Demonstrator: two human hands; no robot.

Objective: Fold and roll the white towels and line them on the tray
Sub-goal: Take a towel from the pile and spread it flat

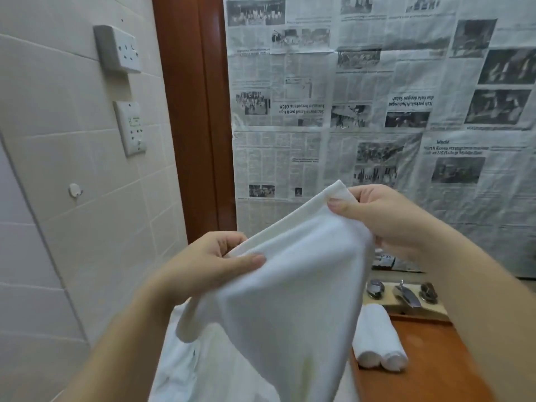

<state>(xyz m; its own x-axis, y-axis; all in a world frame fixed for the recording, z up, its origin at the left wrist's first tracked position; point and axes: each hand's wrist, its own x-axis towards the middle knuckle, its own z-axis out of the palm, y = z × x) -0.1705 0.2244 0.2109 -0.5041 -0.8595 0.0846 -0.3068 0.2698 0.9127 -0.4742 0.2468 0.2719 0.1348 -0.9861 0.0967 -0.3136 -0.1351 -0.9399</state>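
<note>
A white towel [293, 288] hangs in the air in front of me, held up by its top hem. My left hand [211, 262] pinches the hem at the lower left corner. My right hand [385, 216] pinches the higher right corner, so the hem slopes up to the right. Two rolled white towels [377, 340] lie side by side on the brown wooden tray [429, 369] at the lower right. More loose white towels [185, 369] lie below the hanging one, partly hidden by it.
A chrome tap with two handles [406, 294] sits behind the tray on a beige counter. Newspaper sheets [377, 111] cover the surface behind. A brown wooden frame [197, 111] and a tiled wall with sockets [121, 50] stand on the left.
</note>
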